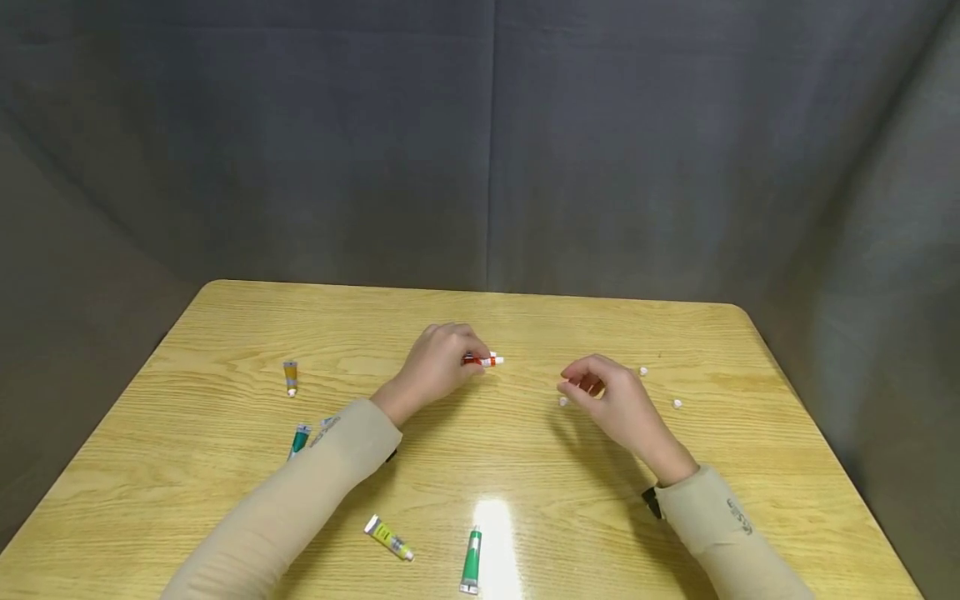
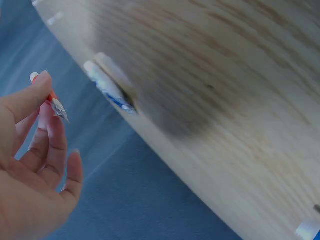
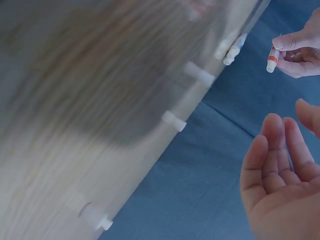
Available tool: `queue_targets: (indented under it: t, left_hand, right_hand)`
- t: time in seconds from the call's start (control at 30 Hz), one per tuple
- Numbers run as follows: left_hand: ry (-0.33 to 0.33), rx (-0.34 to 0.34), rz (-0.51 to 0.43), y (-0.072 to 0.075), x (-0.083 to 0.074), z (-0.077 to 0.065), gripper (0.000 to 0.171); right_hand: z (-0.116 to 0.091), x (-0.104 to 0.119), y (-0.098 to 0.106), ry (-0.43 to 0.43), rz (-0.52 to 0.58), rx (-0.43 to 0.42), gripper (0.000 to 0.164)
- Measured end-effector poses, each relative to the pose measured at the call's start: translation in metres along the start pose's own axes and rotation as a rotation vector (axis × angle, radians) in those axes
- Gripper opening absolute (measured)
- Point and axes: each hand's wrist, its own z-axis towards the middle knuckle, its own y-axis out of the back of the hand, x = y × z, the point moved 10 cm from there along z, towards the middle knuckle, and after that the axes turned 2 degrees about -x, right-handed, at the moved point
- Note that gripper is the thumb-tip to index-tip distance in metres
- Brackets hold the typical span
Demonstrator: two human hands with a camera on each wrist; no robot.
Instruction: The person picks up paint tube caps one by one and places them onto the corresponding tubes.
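My left hand (image 1: 438,360) pinches a small red paint tube (image 3: 273,59) with a white tip between thumb and fingers, over the far middle of the table. In the left wrist view, a white and blue tube (image 2: 107,87) lies on the tabletop close to this hand. To the right, my right hand (image 1: 611,400) hovers with softly bent fingers, thumb apart from them, and nothing visible in its grasp. A small white cap (image 1: 563,402) lies just below its fingertips. Beyond the hand are another white cap (image 1: 643,371) and a third cap (image 1: 677,403) to its right.
An ochre tube (image 1: 291,379) lies at the left of the wooden table (image 1: 600,325). A teal tube (image 1: 300,437) is partly hidden by the left sleeve. Nearer the front lie a yellow-green tube (image 1: 388,538) and a green tube (image 1: 471,562). Grey curtains (image 1: 487,150) hang behind.
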Motion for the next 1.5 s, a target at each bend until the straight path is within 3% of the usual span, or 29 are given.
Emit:
queue_targets:
  t: [0.37, 0.6, 0.93, 1.1, 1.5]
  left_hand:
    - [0.042, 0.055, 0.026, -0.019, 0.016, 0.004, 0.017]
    - [0.02, 0.06, 0.059, -0.027, 0.015, 0.005, 0.014]
    - [0.036, 0.128, 0.093, -0.036, 0.017, 0.005, 0.013]
    - [0.053, 0.14, 0.075, -0.036, 0.019, 0.003, 0.015]
    - [0.061, 0.148, 0.03, -0.037, 0.02, 0.002, 0.01]
  right_hand:
    - [0.0, -0.024, -0.015, -0.077, -0.081, 0.147, 0.021]
    - [-0.002, -0.035, -0.027, -0.133, -0.099, 0.266, 0.022]
    - [-0.003, -0.026, -0.045, -0.015, -0.176, 0.375, 0.013]
    - [-0.003, -0.023, -0.048, 0.025, -0.184, 0.385, 0.009]
    - [-0.005, -0.021, -0.05, 0.025, -0.176, 0.383, 0.009]
